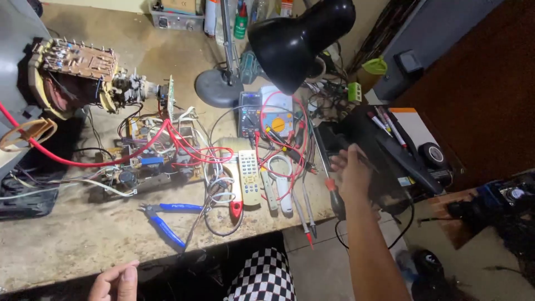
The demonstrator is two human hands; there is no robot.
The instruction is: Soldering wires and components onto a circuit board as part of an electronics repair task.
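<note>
My right hand (352, 174) reaches out past the bench's right edge, fingers spread, touching a black box (384, 161) that holds markers and tools. I cannot see anything gripped in it. My left hand (115, 281) rests at the bench's near edge with fingers loosely curled and nothing in it, nearest to the blue-handled cutters (161, 218). A pale remote control (249, 176) and a screwdriver with a red and black handle (333, 192) lie between the hands.
An opened circuit board (150, 159) with red wires sits mid-bench beside a tube neck with a coil yoke (75, 69). A multimeter (273, 117) with red leads, probes and a black desk lamp (295, 33) crowd the right side. Checkered fabric (264, 276) lies below.
</note>
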